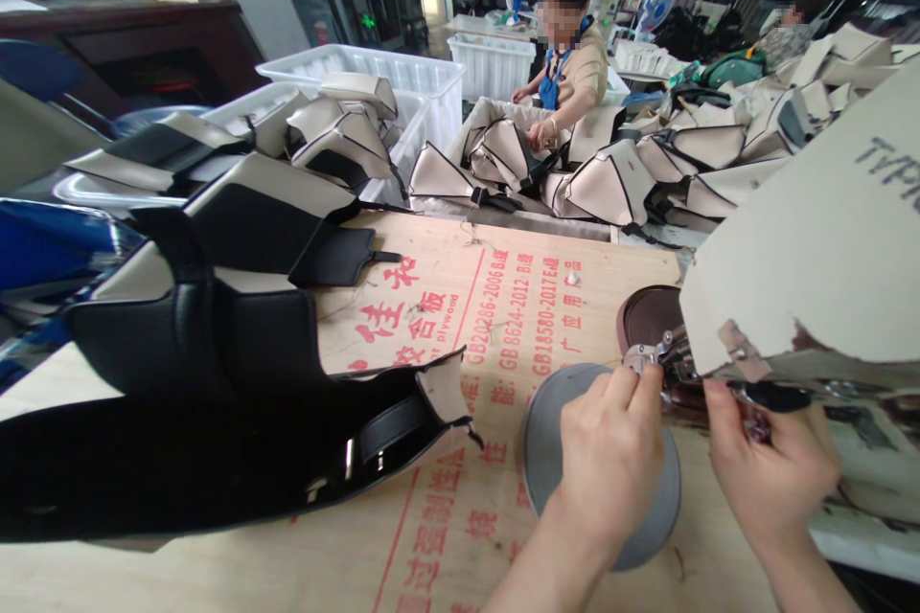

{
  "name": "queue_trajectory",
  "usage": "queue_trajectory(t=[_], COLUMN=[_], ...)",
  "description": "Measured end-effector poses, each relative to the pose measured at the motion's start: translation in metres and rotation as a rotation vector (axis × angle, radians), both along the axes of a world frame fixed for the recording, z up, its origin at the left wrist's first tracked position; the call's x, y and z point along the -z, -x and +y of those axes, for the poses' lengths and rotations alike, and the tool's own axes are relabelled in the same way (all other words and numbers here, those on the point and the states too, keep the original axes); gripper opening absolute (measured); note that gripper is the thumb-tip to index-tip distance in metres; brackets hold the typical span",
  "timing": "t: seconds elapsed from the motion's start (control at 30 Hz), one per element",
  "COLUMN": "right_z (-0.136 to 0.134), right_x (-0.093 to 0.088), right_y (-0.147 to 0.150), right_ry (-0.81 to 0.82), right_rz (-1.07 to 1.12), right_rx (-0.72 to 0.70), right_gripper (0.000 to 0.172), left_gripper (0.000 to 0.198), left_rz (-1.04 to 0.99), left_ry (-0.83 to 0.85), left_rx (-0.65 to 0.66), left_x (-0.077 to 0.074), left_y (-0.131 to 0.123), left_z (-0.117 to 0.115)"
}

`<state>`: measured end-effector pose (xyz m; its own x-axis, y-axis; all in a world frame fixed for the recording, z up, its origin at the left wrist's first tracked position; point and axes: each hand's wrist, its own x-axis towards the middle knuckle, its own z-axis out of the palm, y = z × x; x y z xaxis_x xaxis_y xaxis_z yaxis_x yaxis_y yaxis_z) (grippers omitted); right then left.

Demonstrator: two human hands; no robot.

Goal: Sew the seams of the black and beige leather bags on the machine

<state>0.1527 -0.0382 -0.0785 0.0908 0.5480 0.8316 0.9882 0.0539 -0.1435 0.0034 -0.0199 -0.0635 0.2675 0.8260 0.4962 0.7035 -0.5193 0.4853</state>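
Note:
A cream sewing machine [805, 249] stands at the right, its metal presser-foot parts [672, 352] low at its near end. My left hand [610, 445] is closed, thumb and fingers pinched right beside those parts; what is between the fingertips is too small to make out. Under the machine head, my right hand [776, 460] has its fingers curled at the metal parts, and its grip is partly hidden. A round grey disc [542, 460] lies beneath my left hand. Farther back is a brown disc [643, 311]. A black and cream bag piece [216, 441] lies on its side at the left.
Plywood [446, 306] with red print forms the tabletop, with loose thread ends on it. Cream bags [604, 182] with black edging are heaped beyond it. White plastic crates [442, 105] stand behind. A co-worker [582, 67] handles bags across the table.

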Motion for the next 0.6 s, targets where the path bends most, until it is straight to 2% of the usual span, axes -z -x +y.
queue_trajectory(t=[0.27,0.6], right_z=[-0.002,0.002], right_x=[0.002,-0.009], right_y=[0.002,0.004], right_ry=[0.055,0.039], right_rz=[0.098,0.032], right_rx=[0.011,-0.027], right_gripper=[0.016,0.018], left_gripper=[0.017,0.023], left_rz=[-0.084,-0.202], left_ry=[0.108,0.213], left_rx=[-0.016,0.009], left_x=[-0.002,-0.009], left_y=[-0.003,-0.003], left_z=[0.001,0.004])
